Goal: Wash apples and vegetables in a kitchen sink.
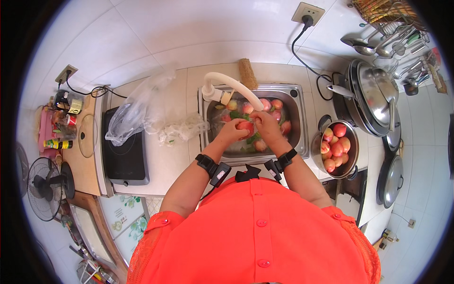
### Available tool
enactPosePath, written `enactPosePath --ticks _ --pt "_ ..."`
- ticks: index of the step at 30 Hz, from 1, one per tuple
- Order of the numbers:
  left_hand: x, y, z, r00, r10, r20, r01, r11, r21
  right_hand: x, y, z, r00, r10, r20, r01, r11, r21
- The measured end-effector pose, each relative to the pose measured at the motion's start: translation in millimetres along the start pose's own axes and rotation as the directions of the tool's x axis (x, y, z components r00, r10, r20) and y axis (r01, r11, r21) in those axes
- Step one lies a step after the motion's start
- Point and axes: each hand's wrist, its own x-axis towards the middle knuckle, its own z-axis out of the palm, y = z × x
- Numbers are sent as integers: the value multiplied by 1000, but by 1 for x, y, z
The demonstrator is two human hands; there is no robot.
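My left hand [232,130] holds a red nectarine [246,128] over the steel sink [305,142]. Close beside it, my right hand [266,124] has its fingers bent together at the fruit's upper right; whether they pinch anything is hidden. Both hands are below the spout of the white faucet [236,83]. Several more nectarines [260,145] and some green leaves [253,138] lie in water in the basin around my hands. To the right of the sink, a steel pot [316,156] holds a heap of red and yellow nectarines [337,146].
Left of the sink lie a clear plastic bag [131,113] and crumpled white foam netting [181,131], near a black induction cooktop [124,159]. A loofah [247,74] rests behind the sink. Stacked pans [376,96] and a black power cord [301,53] are at the back right.
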Motion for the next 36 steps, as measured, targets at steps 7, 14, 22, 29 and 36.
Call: enactPosePath --ticks 7,14,22,29,36 --pt "-9 -3 -4 986 112 121 -39 872 -488 -4 -3 -6 989 113 99 -126 983 133" --pt "-15 13 6 956 238 169 -38 674 -738 -10 4 -2 980 159 123 -181 965 192" --pt "-2 -7 10 966 198 168 91 349 -933 -23 23 5 868 407 284 -487 810 326" --pt "9 -5 19 982 185 31 -79 559 -825 -4 2 -10 974 157 166 -217 859 463" --pt "4 -2 18 980 190 -58 -168 639 -751 -9 3 -10 976 145 159 -199 893 403"
